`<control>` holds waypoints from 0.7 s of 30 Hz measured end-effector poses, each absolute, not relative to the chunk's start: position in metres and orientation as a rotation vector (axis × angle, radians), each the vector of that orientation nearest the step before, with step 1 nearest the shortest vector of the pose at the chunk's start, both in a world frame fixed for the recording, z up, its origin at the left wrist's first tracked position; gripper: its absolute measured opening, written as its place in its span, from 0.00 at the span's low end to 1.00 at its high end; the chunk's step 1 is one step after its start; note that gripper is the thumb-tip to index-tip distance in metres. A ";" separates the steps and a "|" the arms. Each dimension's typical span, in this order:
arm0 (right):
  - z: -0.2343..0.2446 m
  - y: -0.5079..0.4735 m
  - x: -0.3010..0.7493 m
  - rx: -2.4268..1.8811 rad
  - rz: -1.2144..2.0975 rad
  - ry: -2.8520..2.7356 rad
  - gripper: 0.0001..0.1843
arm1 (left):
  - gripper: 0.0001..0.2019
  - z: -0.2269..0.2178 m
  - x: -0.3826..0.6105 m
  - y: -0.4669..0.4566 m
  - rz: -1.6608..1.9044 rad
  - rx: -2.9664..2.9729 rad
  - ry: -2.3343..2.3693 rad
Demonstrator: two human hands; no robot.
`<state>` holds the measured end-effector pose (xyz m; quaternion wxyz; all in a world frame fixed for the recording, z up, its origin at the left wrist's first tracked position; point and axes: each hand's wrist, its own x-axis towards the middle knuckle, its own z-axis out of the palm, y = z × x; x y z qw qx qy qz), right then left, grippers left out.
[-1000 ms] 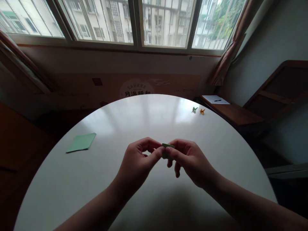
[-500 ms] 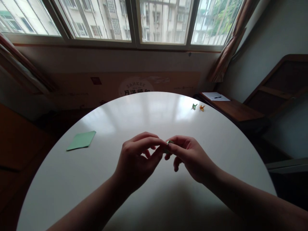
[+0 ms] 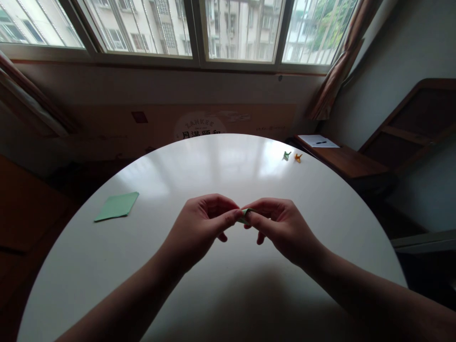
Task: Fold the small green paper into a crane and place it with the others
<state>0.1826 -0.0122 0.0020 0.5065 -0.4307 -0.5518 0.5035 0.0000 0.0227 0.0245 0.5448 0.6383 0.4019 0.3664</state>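
A small piece of folded green paper [image 3: 243, 217] is held above the middle of the white table, mostly covered by fingers. My left hand [image 3: 206, 221] pinches its left end between thumb and forefinger. From the other side, my right hand [image 3: 276, 221] grips it with the thumb on the near face and the forefinger behind. The two hands almost meet at the fingertips. How the paper is folded cannot be made out.
A stack of green paper sheets [image 3: 117, 207] lies on the round white table [image 3: 171, 175] at left. Near the far right edge stand a green paper crane [image 3: 286, 155] and an orange paper crane [image 3: 298, 157]. Beyond, a wooden side table [image 3: 359, 161] bears white paper [image 3: 313, 140] and a pen [image 3: 321, 142].
My left hand has turned and shifted its hold, so its thumb now lies along the folded paper, and more green shows. The right hand keeps its grip. The view has shifted slightly.
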 end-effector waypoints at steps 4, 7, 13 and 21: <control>0.001 -0.011 0.183 -1.001 1.279 -1.312 0.13 | 0.08 0.028 0.000 0.020 0.934 1.630 1.006; 0.000 -0.010 0.183 -0.987 1.299 -1.313 0.14 | 0.08 0.030 0.000 0.018 0.981 1.674 1.003; 0.002 -0.009 0.183 -0.992 1.376 -1.209 0.12 | 0.10 0.030 -0.001 0.021 0.978 1.425 0.976; 0.000 -0.010 0.182 -1.005 1.309 -1.198 0.13 | 0.11 0.030 -0.001 0.019 0.919 1.441 0.987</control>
